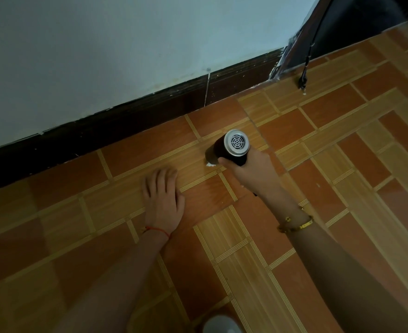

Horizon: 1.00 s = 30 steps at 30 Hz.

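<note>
My right hand (253,171) grips a black hair dryer (231,147) with a silver grilled rear end facing the camera. Its nozzle points down at the orange tiled floor (318,145), right over a small white patch (210,164) on a tile joint. My left hand (162,198) rests flat on the floor to the left of the dryer, fingers straight and pointing toward the wall. A red thread is around the left wrist, gold bracelets around the right.
A pale wall (126,44) with a dark skirting board (126,131) runs just beyond the hands. A dark door frame and a hanging black cable (305,68) are at the upper right. A pale round object (219,324) shows at the bottom edge.
</note>
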### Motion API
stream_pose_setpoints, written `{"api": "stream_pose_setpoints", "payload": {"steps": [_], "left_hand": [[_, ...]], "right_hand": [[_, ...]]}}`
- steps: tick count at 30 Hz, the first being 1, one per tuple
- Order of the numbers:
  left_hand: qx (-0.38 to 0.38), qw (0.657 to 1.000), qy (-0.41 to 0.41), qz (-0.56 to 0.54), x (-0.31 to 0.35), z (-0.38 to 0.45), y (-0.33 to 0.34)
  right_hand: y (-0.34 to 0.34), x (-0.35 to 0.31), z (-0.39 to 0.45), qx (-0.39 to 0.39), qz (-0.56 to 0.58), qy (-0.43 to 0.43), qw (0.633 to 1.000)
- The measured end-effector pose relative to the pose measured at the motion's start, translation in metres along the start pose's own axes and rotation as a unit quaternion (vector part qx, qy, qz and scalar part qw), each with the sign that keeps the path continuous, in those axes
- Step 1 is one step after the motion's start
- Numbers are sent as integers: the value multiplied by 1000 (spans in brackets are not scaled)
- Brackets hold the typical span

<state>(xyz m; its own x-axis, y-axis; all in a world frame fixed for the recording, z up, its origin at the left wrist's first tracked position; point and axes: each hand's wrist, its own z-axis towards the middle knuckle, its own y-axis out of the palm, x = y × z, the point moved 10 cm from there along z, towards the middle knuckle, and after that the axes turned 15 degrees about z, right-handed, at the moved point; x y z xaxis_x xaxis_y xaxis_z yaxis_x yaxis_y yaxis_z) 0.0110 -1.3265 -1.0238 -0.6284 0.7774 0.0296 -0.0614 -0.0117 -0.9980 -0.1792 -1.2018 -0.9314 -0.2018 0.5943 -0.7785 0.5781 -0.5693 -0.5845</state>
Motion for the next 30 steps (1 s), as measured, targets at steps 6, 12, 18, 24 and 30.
{"api": "stream_pose_setpoints", "payload": {"steps": [6, 12, 18, 24, 30], "left_hand": [[27, 1000, 2, -7, 1, 0, -4], [24, 1000, 3, -6, 0, 0, -2], [25, 1000, 4, -1, -1, 0, -2], [30, 1000, -1, -4, 0, 0, -3], [33, 999, -2, -16, -1, -1, -2]], "right_hand": [[-20, -8, -1, 34, 19, -26, 999], [-8, 3, -10, -2, -12, -17, 1000], [-1, 6, -12, 6, -14, -16, 1000], [-3, 10, -13, 9, -10, 0, 1000], [-14, 14, -13, 37, -21, 2, 999]]}}
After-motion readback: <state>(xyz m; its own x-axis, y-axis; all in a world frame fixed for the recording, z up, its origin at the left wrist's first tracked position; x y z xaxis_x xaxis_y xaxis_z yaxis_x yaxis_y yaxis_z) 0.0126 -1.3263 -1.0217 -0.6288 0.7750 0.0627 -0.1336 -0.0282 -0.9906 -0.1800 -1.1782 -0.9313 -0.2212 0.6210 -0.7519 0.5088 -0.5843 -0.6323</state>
